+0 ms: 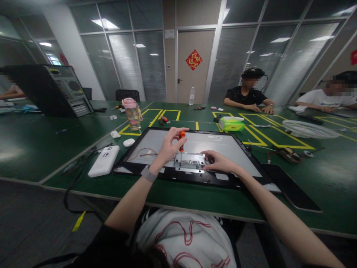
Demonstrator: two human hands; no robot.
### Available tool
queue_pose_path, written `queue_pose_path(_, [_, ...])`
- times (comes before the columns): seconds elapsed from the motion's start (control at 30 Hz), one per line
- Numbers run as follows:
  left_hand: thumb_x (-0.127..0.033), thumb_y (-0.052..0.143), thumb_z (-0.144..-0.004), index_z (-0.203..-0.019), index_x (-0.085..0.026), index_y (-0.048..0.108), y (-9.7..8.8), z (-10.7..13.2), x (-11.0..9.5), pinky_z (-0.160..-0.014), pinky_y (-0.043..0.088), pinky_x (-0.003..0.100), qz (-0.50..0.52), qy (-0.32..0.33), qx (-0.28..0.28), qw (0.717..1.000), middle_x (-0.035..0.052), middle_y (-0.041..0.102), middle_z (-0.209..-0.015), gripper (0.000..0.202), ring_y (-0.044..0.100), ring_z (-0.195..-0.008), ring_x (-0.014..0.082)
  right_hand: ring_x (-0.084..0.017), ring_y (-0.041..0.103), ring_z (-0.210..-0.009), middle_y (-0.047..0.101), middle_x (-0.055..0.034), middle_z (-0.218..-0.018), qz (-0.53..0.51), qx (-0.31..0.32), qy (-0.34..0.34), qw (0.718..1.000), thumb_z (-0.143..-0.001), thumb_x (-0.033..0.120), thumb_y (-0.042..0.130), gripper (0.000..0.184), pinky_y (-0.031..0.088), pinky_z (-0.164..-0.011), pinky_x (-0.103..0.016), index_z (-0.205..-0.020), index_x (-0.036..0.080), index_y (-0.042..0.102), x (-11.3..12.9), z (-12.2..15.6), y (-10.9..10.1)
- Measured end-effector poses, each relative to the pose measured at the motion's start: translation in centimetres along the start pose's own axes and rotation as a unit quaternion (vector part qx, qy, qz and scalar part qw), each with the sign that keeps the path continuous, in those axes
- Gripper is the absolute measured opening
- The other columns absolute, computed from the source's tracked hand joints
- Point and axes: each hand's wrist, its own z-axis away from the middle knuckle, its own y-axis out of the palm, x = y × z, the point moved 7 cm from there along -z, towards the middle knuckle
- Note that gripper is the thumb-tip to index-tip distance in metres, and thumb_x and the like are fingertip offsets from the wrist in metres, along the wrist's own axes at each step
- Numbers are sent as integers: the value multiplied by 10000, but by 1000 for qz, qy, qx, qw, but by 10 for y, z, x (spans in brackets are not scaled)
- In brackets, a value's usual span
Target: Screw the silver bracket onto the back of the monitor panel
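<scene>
My left hand [170,146] is closed around the orange-and-black handle of a screwdriver [182,136], whose shaft points down at a metal bracket [187,159]. Whether the tip sits in a screw is too small to tell. My right hand [219,162] grips the bracket's right end, with thumb and fingers on either side; some fingertips are hidden behind it. The bracket rests on the near half of a black-framed monitor panel [240,156], which lies flat with its grey back up. Thin wires [143,152] run across the panel left of my left hand.
A white power bank [104,160] and black cable lie left of the panel; a pink-lided bottle [131,113] stands behind. A black slab [291,186] lies right. Beyond are a green tissue pack [231,124], white fan grille [309,128], computer case [47,89] and two seated people.
</scene>
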Motion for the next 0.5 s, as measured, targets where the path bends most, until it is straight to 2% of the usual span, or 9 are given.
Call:
queue_pose_path(0.1, [-195, 581, -827, -1248, -214, 547, 7, 3, -7, -783, 471, 283, -81, 49, 47, 994, 41, 623, -989, 422, 560, -796, 136, -215, 544, -851, 566, -49, -909, 7, 2, -2, 1000, -648, 470, 757, 713, 450, -773, -338, -1247, 141, 553, 1, 1, 0])
queue_pose_path(0.2, [-174, 590, -814, -1250, -202, 530, 9, 6, -12, -750, 475, 285, -132, 91, 50, 986, 39, 637, -956, 441, 550, -742, 131, -213, 545, -852, 563, -39, -903, 12, 3, -3, 1000, -657, 461, 756, 689, 450, -778, -340, -1245, 164, 554, 2, 1, 0])
queue_pose_path(0.33, [-188, 610, -808, -1200, -199, 555, 5, 7, -17, -722, 488, 275, -139, 108, 13, 984, 21, 628, -853, 396, 555, -703, 125, -207, 540, -840, 555, -34, -893, 7, 0, -6, 1000, -658, 448, 760, 679, 452, -771, -340, -1241, 166, 557, 1, 0, 0])
queue_pose_path(0.5, [-192, 631, -801, -1200, -199, 543, -1, 6, -9, -763, 527, 262, -46, 57, -58, 996, 28, 632, -890, 409, 613, -772, 124, -202, 543, -826, 559, -35, -891, 8, -6, -6, 1000, -648, 430, 770, 681, 450, -757, -329, -1234, 150, 566, 2, 0, 0])
